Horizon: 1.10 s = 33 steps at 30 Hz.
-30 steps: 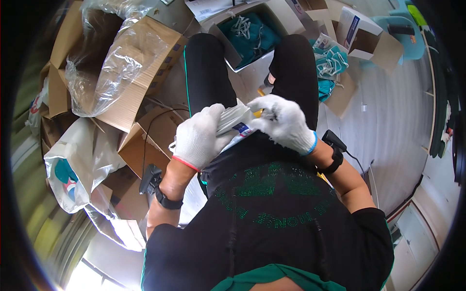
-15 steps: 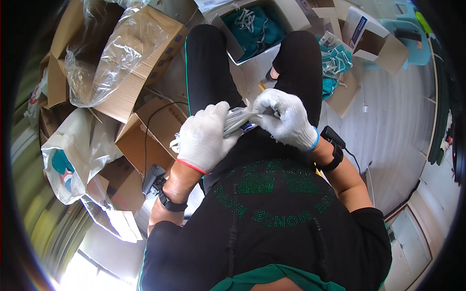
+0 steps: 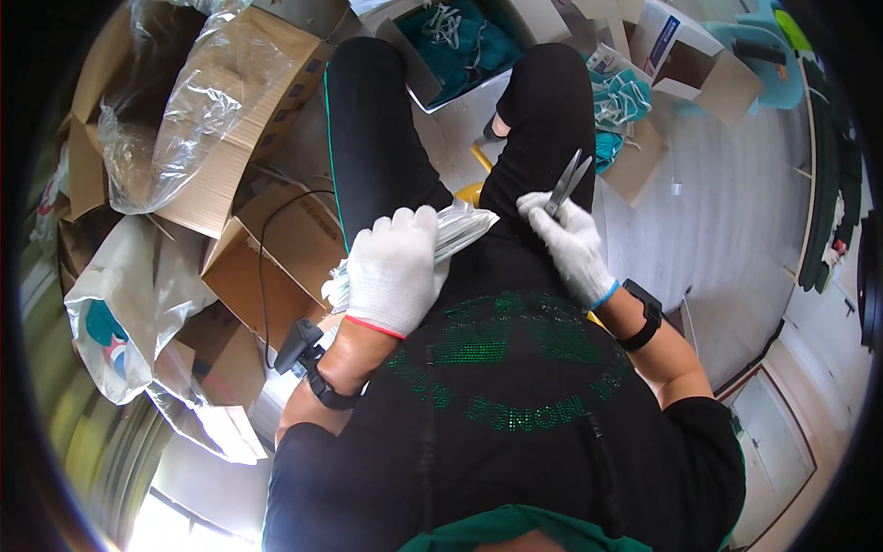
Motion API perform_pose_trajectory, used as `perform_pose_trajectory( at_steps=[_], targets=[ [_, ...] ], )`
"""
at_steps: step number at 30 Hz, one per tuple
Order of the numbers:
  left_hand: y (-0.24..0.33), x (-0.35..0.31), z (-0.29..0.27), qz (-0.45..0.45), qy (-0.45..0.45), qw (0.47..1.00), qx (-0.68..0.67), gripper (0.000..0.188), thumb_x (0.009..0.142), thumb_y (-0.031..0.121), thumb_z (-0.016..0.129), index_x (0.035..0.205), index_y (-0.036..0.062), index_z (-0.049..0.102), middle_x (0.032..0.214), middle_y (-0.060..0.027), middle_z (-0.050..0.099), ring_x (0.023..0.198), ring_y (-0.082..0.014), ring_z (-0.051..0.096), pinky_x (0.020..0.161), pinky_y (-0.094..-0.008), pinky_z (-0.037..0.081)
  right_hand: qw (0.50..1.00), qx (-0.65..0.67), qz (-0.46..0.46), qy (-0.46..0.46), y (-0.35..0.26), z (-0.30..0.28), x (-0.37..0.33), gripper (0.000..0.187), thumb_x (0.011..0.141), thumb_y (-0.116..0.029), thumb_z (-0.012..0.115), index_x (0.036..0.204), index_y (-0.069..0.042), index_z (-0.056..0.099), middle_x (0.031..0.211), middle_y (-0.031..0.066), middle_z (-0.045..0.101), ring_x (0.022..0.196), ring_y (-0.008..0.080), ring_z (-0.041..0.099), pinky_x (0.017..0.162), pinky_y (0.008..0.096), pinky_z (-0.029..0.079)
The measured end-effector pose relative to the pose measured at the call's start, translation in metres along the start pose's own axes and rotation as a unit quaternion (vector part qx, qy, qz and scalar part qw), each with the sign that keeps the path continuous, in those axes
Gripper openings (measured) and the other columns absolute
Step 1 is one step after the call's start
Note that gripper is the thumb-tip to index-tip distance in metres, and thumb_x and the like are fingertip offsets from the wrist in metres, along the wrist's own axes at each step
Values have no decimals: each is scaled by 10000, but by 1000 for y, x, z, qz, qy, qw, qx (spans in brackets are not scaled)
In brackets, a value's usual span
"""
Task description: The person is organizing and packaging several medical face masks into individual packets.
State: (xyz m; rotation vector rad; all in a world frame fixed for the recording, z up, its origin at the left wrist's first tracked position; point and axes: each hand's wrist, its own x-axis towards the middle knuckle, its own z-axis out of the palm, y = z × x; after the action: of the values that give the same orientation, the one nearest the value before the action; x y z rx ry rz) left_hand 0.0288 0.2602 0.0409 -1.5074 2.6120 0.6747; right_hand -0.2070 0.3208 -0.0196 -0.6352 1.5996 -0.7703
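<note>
My left hand (image 3: 395,271), in a white knit glove with a red cuff edge, is closed around a bundle of thin whitish strips in clear plastic (image 3: 464,230). One end of the bundle sticks out past my fingers toward the middle, and pale ends show by my wrist side. My right hand (image 3: 575,248), in a matching glove with a blue edge, grips a pair of grey metal scissors (image 3: 568,184). Their blades point up and away over my right thigh, slightly apart. The handles are hidden in the glove. A space separates the scissors from the bundle.
Beyond my knees stands a box (image 3: 414,69) of teal cloth with white ties. More teal pieces (image 3: 618,101) lie right of my knee. A large carton with plastic film (image 3: 207,120), an open carton (image 3: 294,230) and a white sack (image 3: 120,313) crowd the left.
My right hand has let go of the bundle's end and moved right, and the scissors now show in it. My left hand still holds the bundle. The view has shifted slightly.
</note>
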Motion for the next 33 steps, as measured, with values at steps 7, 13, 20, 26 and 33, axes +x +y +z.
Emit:
perform_pose_trajectory(
  at_steps=[7,13,20,26,33],
  targets=[
    [-5,-5,-3,-5,-9,998,-56,383,694,53,744,1037,41,575,908,-153,606,813,-366,629,717,-457,513,961,-121,-202,-142,8,-10,4,242,885,7,630,1112,-52,684,1094,127,637,1029,238,644,924,339,499],
    [-5,-18,-7,-107,-5,985,-133,441,676,27,755,1098,-1,632,1170,-197,609,1006,-394,647,851,-439,549,959,-51,-49,-274,-9,-18,3,389,916,-102,584,1302,-55,610,1260,105,604,1172,198,578,1024,320,427],
    [-16,-17,-5,-71,-48,991,-102,206,758,82,672,948,7,649,993,-201,671,889,-404,665,817,-473,540,901,91,78,-418,-12,-46,30,579,852,-118,649,1408,-9,532,1417,111,546,1318,230,495,1162,373,316],
    [-17,-7,-16,-107,-126,985,-46,129,791,174,664,838,57,636,786,-159,687,766,-373,689,692,-467,548,892,83,78,-437,-4,-44,44,655,761,123,628,1397,-11,544,1348,109,576,1283,236,518,1098,349,401],
    [-49,8,-42,-79,-39,988,-124,252,804,298,711,774,54,657,693,-187,660,718,-385,684,671,-457,557,959,53,-19,-278,-1,-21,36,417,812,56,736,1209,-1,621,1140,46,611,924,119,626,833,271,544]
  ],
)
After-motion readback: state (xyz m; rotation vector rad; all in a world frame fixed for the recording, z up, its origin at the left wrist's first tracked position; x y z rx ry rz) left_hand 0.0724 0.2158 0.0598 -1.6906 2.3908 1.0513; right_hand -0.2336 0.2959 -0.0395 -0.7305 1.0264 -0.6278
